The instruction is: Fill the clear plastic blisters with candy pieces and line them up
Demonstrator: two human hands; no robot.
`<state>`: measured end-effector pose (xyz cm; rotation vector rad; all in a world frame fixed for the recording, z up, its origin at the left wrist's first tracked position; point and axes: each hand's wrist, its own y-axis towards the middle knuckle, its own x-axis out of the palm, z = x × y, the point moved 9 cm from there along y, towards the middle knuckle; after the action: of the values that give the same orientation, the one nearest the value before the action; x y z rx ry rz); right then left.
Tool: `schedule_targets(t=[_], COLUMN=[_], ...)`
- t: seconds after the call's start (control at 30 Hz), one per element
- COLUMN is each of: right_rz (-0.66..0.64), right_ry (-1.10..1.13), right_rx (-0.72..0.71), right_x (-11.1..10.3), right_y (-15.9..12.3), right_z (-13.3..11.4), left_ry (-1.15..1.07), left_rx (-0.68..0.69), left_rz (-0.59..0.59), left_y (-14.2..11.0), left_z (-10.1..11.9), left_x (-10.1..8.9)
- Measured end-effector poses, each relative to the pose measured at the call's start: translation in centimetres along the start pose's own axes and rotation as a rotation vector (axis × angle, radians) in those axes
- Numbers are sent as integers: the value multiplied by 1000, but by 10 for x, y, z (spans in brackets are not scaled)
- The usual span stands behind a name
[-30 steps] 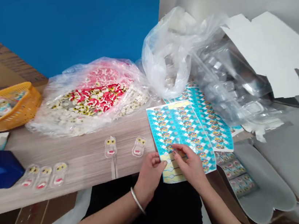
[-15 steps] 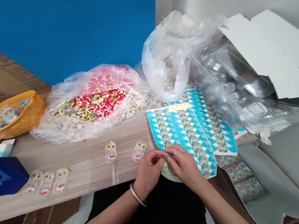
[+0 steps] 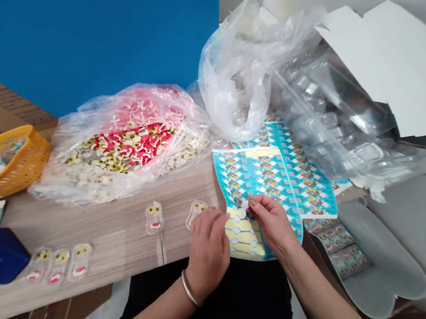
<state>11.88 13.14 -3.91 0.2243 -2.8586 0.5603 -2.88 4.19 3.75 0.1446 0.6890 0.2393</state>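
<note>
My right hand (image 3: pixel 273 222) pinches a small white sticker (image 3: pixel 245 204) over a blue printed sticker sheet (image 3: pixel 295 201), whose lower left part shows bare yellow backing. My left hand (image 3: pixel 209 249) hovers at the table's front edge with its knuckles up; its fingertips are hidden and blurred. Just beyond its fingers lies a clear plastic case (image 3: pixel 196 210) with two yellow eye pieces. A second clear case (image 3: pixel 154 218), with eyes and red lips, rests further left on a narrow strip. Several similar cases (image 3: pixel 56 266) lie in a row at the left.
An opened plastic bag (image 3: pixel 125 150) of eye and lip pieces stands at the back. To its left are an orange basket (image 3: pixel 31 152) and a blue tape dispenser (image 3: pixel 1 255). Clear plastic shells (image 3: pixel 321 119) fill a bag at right. Packed cases (image 3: pixel 340 247) sit in a lined box below.
My hands have parted. The left has moved left toward the nearer clear case, while the right has shifted slightly right and up with the small sticker. More yellow backing shows.
</note>
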Motion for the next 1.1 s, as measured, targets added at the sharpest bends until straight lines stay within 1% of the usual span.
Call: schedule_targets(t=[0.03,0.07,0.1,0.13,0.17,0.2,0.23,0.3,0.33,0.37,0.4,0.43,0.47,0.53,0.57,0.6,0.63,0.67,0.73,0.77,0.8,0.83,0.87,0.93,0.97,1.0,1.07,1.1], right_rz=[-25,-44,-44,-26,10,54,102,193,236,273,291,279,232,75,7,-34,-60,-94,-218,-284,-320,-316,-275,-195,-202,-235,-320,-342], right_ry=[-11,-16,-2,34,85,137,177,185,145,69,-48,-199,-367,-666,-764,-827,-870,-907,-963,-971,-965,-953,-942,-938,-938,-923,-840,-783], right_rx=[9,21,31,33,16,-24,-90,-284,-397,-509,-616,-717,-809,-954,-1013,-1062,-1093,-1107,-1086,-1056,-1020,-982,-942,-832,-753,-657,-438,-344], right_x=[2,3,2,-1,-6,-12,-19,-30,-33,-33,-27,-16,1,40,56,68,77,86,101,106,108,107,104,97,97,98,102,103], right_y=[1,2,3,4,4,3,1,-13,-24,-36,-50,-62,-73,-89,-95,-100,-103,-105,-106,-105,-102,-98,-92,-76,-68,-60,-47,-43], right_z=[2,3,3,0,-6,-15,-29,-64,-82,-98,-110,-118,-119,-106,-95,-86,-77,-71,-61,-60,-61,-65,-69,-72,-67,-59,-35,-24], left_ry=[66,99,121,144,171,194,202,142,63,-49,-194,-370,-569,-961,-1114,-1225,-1289,-1306,-1245,-1177,-1083,-962,-823,-542,-423,-328,-200,-155], left_rx=[166,287,353,370,357,332,308,268,226,151,44,-90,-238,-520,-624,-703,-766,-820,-891,-901,-883,-842,-778,-619,-542,-477,-390,-366], left_rz=[-55,-142,-233,-305,-352,-372,-383,-413,-430,-438,-440,-422,-381,-256,-194,-146,-100,-66,11,28,10,-46,-127,-286,-338,-367,-392,-404], left_y=[-2,-4,-6,-7,-6,-4,-2,1,3,5,7,9,9,6,4,1,-2,-5,-10,-12,-12,-11,-9,-4,-1,2,7,10], left_z=[15,24,27,26,22,17,12,9,8,7,6,4,1,-3,-5,-6,-10,-16,-36,-47,-56,-64,-69,-72,-72,-70,-67,-66], left_x=[5,15,27,38,48,55,61,67,66,63,58,52,45,32,27,23,19,15,3,-5,-13,-22,-30,-45,-51,-57,-65,-67])
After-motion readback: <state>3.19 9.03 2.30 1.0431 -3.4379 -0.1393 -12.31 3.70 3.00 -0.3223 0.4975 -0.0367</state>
